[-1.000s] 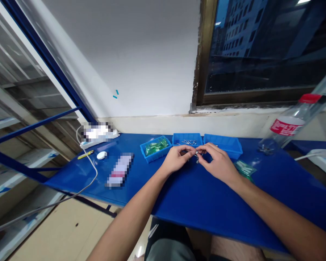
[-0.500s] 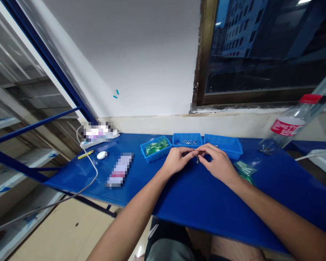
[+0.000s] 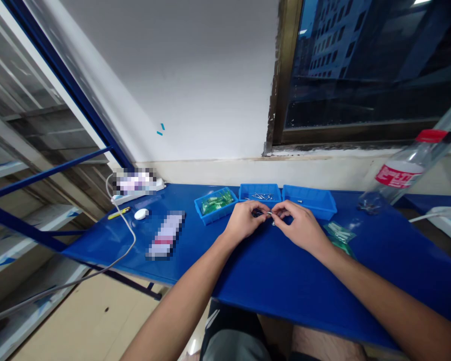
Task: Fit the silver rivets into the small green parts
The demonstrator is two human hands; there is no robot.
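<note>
My left hand (image 3: 247,219) and my right hand (image 3: 297,220) meet over the blue table, in front of the blue bins. Between their fingertips is a small metal screw (image 3: 269,213), pinched from both sides. Another small metal piece (image 3: 273,223) shows just under my right fingertips. Behind my hands, the middle blue bin (image 3: 260,199) holds several long screws. The right blue bin (image 3: 315,211) has one small piece in it. In the left blue bin (image 3: 213,216) lie green plastic bags.
Green bags (image 3: 340,234) lie right of my right hand. A bottle (image 3: 400,173) with a red cap stands at the back right. Leftward are a pixelated object (image 3: 166,234), a white oval item (image 3: 140,214), a yellow cutter (image 3: 119,213), a power strip (image 3: 141,193) and its cable.
My fingertips have shifted slightly, so the gap between the two hands and the screw in it now show more clearly. My right fingers have drawn back a little from the left ones.
</note>
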